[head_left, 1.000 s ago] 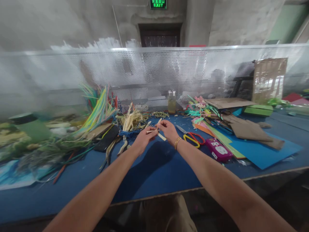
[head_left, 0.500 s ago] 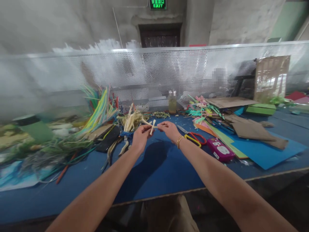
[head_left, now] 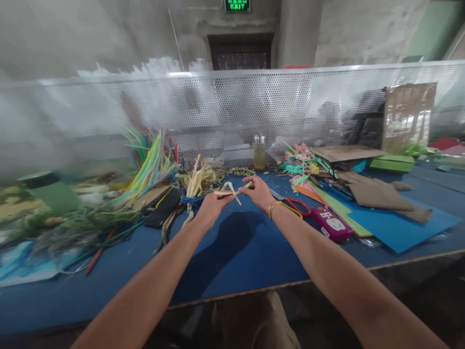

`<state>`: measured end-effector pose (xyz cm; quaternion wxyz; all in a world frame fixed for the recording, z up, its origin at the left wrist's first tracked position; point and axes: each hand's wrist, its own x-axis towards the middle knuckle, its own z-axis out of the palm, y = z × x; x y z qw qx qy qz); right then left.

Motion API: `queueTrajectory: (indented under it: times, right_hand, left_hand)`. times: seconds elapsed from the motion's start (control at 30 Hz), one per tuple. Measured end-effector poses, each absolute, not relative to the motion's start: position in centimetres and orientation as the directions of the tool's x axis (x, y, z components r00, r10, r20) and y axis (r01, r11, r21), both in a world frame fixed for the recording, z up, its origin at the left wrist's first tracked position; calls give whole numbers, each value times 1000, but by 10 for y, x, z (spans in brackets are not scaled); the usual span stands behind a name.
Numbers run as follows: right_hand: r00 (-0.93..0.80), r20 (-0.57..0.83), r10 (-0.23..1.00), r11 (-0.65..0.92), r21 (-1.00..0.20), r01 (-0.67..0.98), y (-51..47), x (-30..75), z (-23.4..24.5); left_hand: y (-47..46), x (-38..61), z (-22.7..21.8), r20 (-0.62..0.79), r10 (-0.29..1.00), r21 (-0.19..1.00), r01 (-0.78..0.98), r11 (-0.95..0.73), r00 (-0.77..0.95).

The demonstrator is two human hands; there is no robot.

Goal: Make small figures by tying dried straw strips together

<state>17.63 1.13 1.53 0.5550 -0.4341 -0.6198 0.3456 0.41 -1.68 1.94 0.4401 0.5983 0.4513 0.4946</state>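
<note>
Both my hands are held just above the blue table top (head_left: 232, 252), pinching a pale straw strip (head_left: 229, 191) between them. My left hand (head_left: 212, 206) is closed on the strip's left part. My right hand (head_left: 258, 191), with a gold bracelet at the wrist, pinches the right end near a small loop in the strip. A heap of similar pale straw strips (head_left: 198, 180) lies right behind my left hand.
Bundles of coloured strips (head_left: 150, 165) and green stalks lie at the left. Red and yellow scissors (head_left: 294, 206), a pink device (head_left: 330, 224), coloured paper sheets (head_left: 392, 228) and brown card are at the right. A small jar (head_left: 259, 153) stands by the perforated metal screen (head_left: 290, 106).
The strip has gone from crossed pieces held upright to a piece stretched sideways with a loop. Both hands have shifted slightly away from me.
</note>
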Motion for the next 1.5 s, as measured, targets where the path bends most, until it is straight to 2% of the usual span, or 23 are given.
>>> queueTrajectory:
  times: [0.17,0.37,0.6,0.73,0.93,1.1,1.27,1.4,1.5]
  right_hand:
    - [25,396,918,385,-905,179,11,177,16]
    - [0,392,920,384,-901,202,9,177,17]
    - [-4,379,925,372,-907,198,8,176,18]
    - [-12,361,932,358,-917,175,6,175,19]
    - [-19,287,958,287,-958,-23,3,170,21]
    - [-173,281,944,291,-956,39,1,170,21]
    - [-203,273,941,286,-957,42,1,171,21]
    - [-169,294,941,292,-956,-34,2,171,23]
    - [-123,314,941,313,-949,-25,3,172,23]
  left_hand:
    - [-20,8,18,178,966,979,62,-192,187]
    - [-21,11,16,211,971,976,25,-215,110]
    - [-25,12,19,214,971,975,34,-219,109]
    - [-27,14,20,206,976,978,-18,-206,70]
    - [-23,10,19,122,992,985,-121,-121,7]
    - [-24,11,21,74,996,996,-56,-71,48]
    - [-29,15,22,57,994,998,15,-58,91]
    - [-29,15,22,-15,986,998,-54,24,167]
    - [-29,15,22,-88,981,984,-139,113,175]
